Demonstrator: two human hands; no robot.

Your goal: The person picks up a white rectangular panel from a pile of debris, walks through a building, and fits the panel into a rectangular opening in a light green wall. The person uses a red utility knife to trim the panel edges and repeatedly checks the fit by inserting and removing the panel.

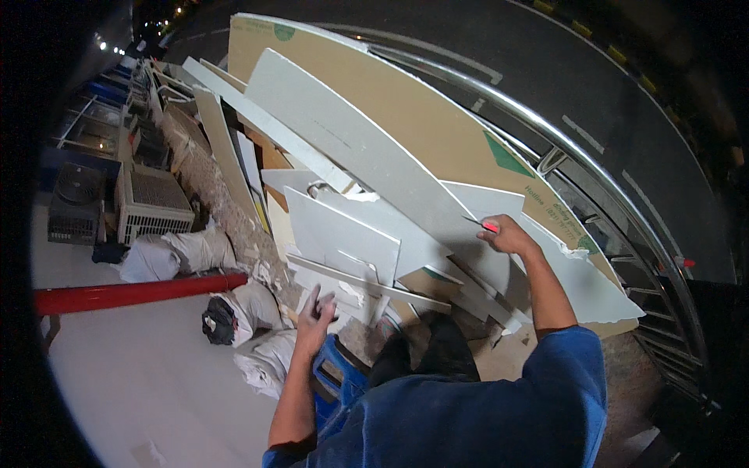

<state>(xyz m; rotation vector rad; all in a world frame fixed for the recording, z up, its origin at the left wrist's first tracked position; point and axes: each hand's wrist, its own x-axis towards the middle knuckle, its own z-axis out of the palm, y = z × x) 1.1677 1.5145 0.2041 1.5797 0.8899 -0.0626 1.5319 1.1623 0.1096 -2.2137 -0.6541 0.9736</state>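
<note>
My right hand (505, 234) grips a thin knife (489, 227) with a red and black handle, its blade pointing left over a long off-white board (351, 148). Behind that board leans a wide tan board (421, 109) with green print and pale edges. My left hand (316, 316) is lower down, fingers apart and holding nothing, beside a narrow pale strip (367, 285) and smaller broken boards (335, 226). My feet (390, 326) stand among these pieces.
A curved metal railing (585, 168) runs along the right, beyond it a road (640, 117). At left are air-conditioner units (152, 203), a red pipe (140, 292) and filled sacks (195, 249). A blue plastic object (335, 366), partly hidden, is by my left arm.
</note>
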